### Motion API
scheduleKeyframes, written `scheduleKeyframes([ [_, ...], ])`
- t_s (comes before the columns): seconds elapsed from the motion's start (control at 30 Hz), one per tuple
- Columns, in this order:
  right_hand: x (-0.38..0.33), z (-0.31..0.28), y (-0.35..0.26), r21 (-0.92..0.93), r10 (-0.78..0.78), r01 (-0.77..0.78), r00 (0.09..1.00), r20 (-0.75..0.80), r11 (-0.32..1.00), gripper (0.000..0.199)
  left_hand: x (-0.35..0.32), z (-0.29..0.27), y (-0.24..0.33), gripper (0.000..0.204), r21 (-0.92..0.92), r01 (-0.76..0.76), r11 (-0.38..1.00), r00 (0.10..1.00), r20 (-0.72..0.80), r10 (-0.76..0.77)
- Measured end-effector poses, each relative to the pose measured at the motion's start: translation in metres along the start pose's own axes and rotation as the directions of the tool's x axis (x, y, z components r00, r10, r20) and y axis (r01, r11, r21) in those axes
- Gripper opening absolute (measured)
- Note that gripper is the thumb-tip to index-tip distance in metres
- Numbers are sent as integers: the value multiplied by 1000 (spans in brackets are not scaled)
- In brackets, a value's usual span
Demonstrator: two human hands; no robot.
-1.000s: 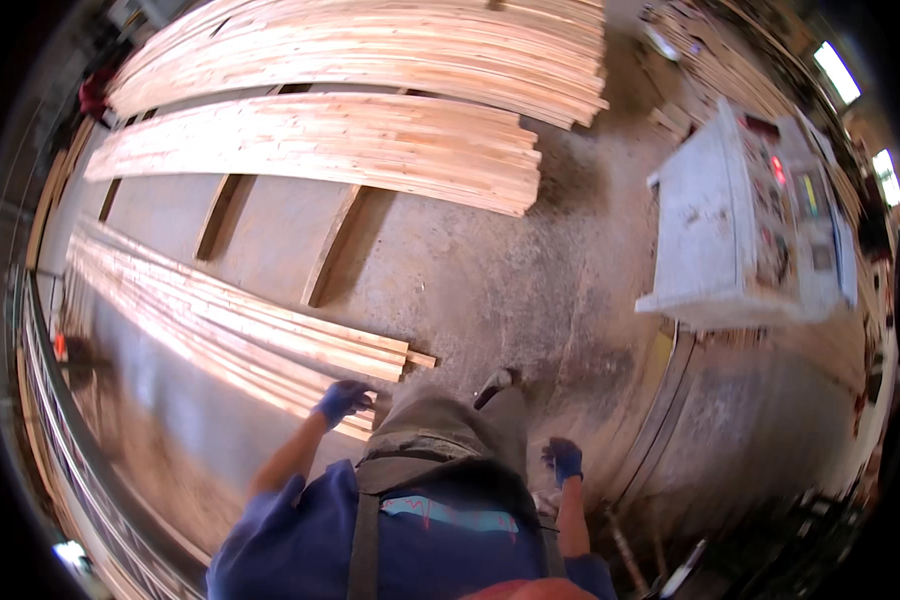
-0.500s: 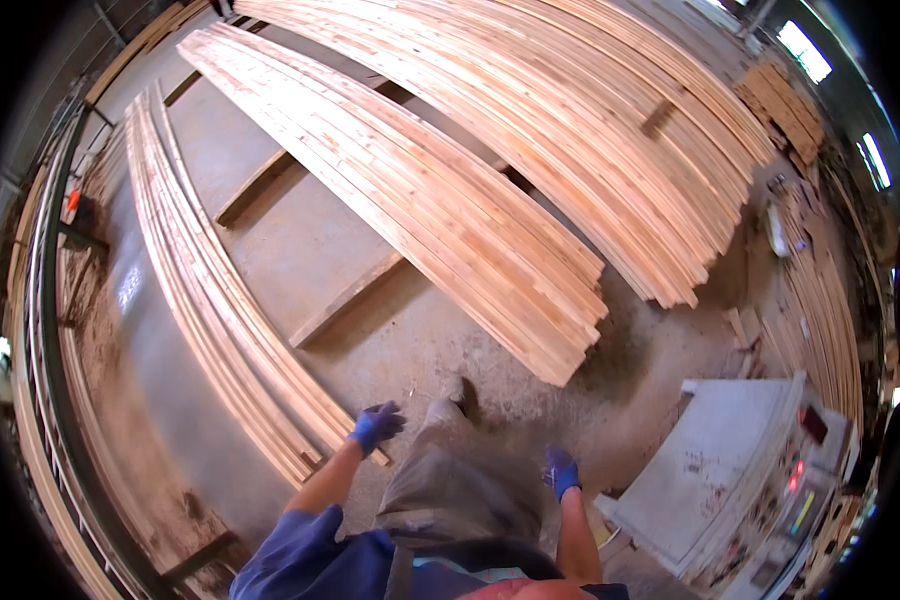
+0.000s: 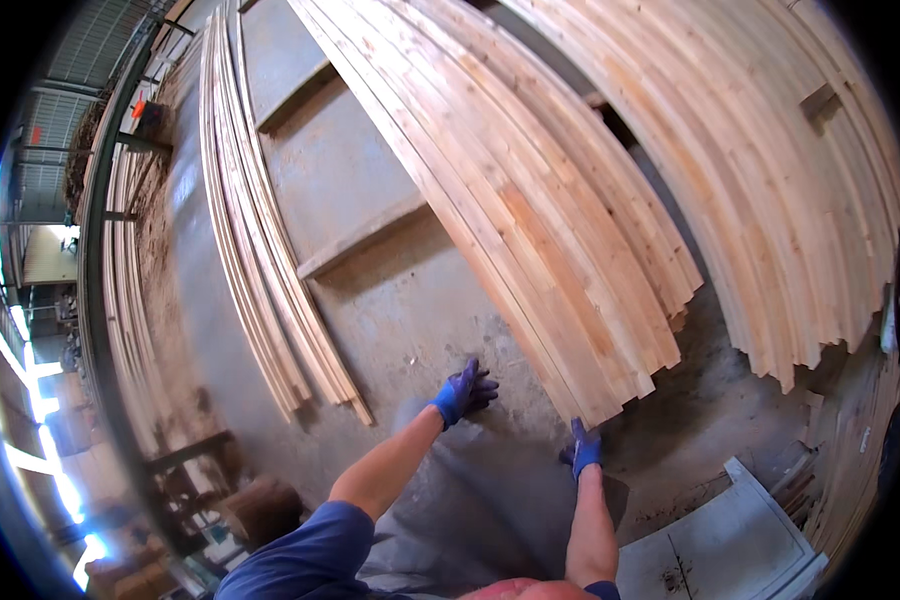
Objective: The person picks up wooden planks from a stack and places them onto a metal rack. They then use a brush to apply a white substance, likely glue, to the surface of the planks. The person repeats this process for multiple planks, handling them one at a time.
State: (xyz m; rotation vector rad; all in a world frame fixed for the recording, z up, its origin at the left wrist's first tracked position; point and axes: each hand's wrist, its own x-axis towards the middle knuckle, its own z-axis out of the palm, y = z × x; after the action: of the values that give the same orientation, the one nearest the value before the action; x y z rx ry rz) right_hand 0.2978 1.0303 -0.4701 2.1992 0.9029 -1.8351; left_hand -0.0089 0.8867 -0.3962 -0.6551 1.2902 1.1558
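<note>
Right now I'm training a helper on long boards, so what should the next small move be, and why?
Probably bring the left hand rightward to the near end of the middle row of boards. The right hand is at that end, though contact is unclear, while the left hand looks empty, fingers spread above the floor.

"What lies in the upper middle?"
"A row of boards (image 3: 540, 220), with a second row (image 3: 760, 200) to its right."
"Left of them?"
"A beam (image 3: 365, 238) juts from the first row's left edge across the floor (image 3: 400, 310); then a strip bundle (image 3: 238, 240), and a rail (image 3: 92, 250) at far left."
"And below?"
"The right grip (image 3: 581, 452) by the first row's lower end, a cabinet (image 3: 715, 553) at lower right."
</note>
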Motion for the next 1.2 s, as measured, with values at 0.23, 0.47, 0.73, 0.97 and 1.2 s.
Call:
scheduleKeyframes([
  [0.23,38,3,-21,368,-116,117,993,-25,922,63,179,57,-49,90,-249,115,962,993,-3,-120],
  [0.47,52,17,-2,92,-398,417,902,-167,904,74,286,53,-122,70,-316,-56,947,985,138,104],
  [0.73,53,33,3,456,24,-12,1000,-20,890,63,289,56,-131,67,-352,-23,936,986,147,80],
  [0.97,41,54,14,703,-3,-25,999,39,711,59,278,53,-120,63,-353,-2,936,988,146,57],
  [1.2,57,51,51,617,-30,143,981,-190,774,41,274,47,-127,60,-374,-24,927,990,123,75],
])
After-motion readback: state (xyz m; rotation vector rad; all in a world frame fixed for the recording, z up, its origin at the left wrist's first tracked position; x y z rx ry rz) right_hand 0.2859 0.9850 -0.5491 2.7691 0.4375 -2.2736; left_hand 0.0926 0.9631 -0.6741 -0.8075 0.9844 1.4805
